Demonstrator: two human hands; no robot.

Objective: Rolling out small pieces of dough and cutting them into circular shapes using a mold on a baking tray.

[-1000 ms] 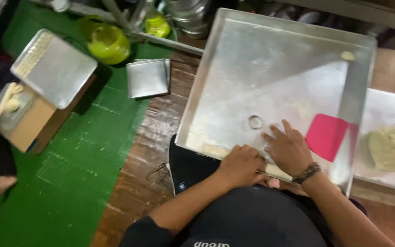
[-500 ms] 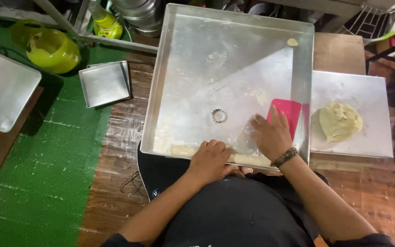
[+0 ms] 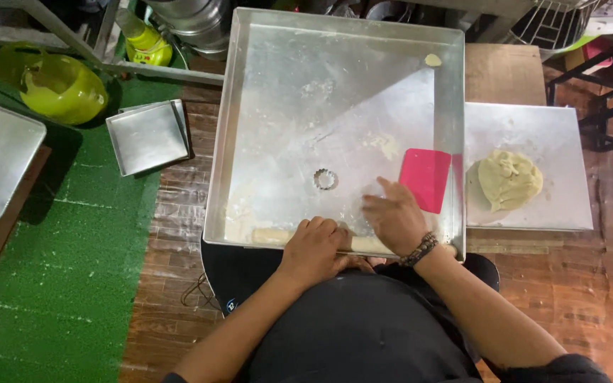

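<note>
Dough in the shape of a long thin roll [image 3: 267, 235] lies along the near edge of the big square metal tray [image 3: 278, 92]. The left hand [image 3: 316, 248] rests on top of this roll, fingers bent over it, palm down. The right hand [image 3: 394, 216] is flat and spread wide on the tray floor, just beside the roll, and it holds nothing; a dark bead bracelet [image 3: 420, 250] is on its wrist. A pink plastic scraper [image 3: 425, 179] lies near the right hand, and a small round fluted cutter [image 3: 326, 179] lies a little in front of the left hand. To the right, on a smaller flat tray [image 3: 555, 135], sits a lump of pale dough [image 3: 509, 179], well apart from both hands
</note>
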